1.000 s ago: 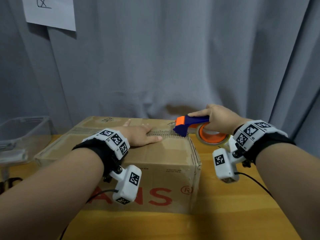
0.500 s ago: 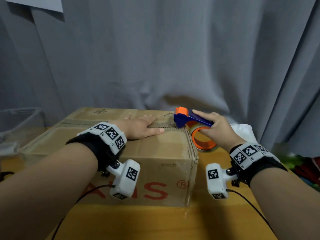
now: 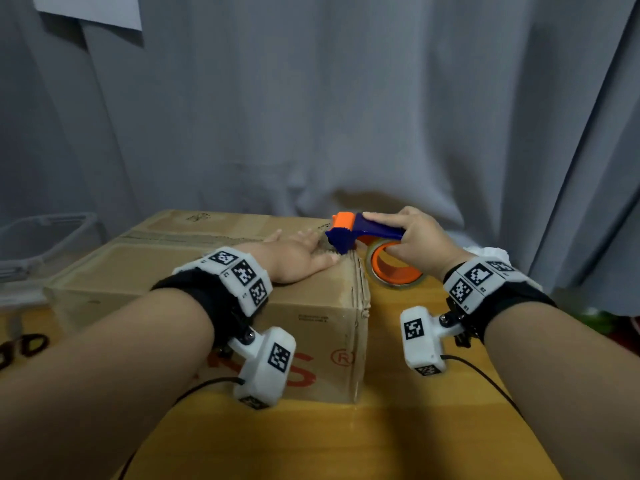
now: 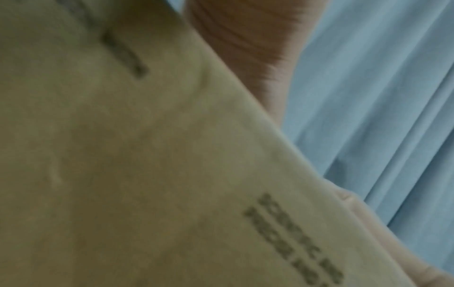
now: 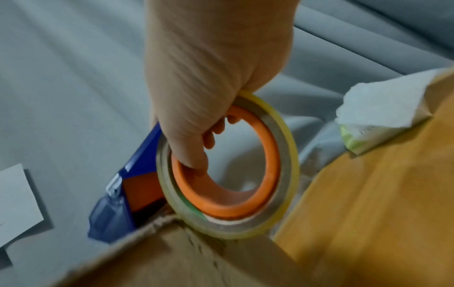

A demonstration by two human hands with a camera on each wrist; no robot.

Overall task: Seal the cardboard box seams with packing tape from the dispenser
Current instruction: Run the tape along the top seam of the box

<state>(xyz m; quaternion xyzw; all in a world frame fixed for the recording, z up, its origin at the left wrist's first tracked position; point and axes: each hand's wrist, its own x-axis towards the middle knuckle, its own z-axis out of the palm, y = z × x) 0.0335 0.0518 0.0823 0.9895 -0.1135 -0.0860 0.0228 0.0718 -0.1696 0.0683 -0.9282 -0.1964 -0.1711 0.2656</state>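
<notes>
Your left hand (image 3: 294, 258) lies flat on the top of the cardboard box (image 3: 304, 317), near its right end, with the fingers straight and pressed on the centre seam (image 3: 194, 239); it holds nothing. In the left wrist view you see only blurred cardboard with some dark print and a part of the palm (image 4: 248, 50) at the box edge.

Your right hand (image 3: 419, 242) grips the tape dispenser (image 3: 360, 232). The index finger lies along the blue body, and in the right wrist view the other fingers (image 5: 194, 155) are curled through the orange core of the tape roll (image 5: 282, 155). The blue and orange head of the dispenser touches the box top at the right end of the seam, just beside the fingertips of your left hand. The roll hangs past the right edge of the box, above the wooden table (image 3: 398, 445).

The box stands on this table, with red letters on its front side. A clear plastic bin (image 3: 45, 244) stands at the left, well apart from the hands. A white crumpled wrapper (image 5: 383, 108) lies on the table at the right, behind your right wrist. A grey curtain (image 3: 346, 116) hangs behind everything, with a white paper sheet (image 3: 90, 8) fixed on it at the top left.
</notes>
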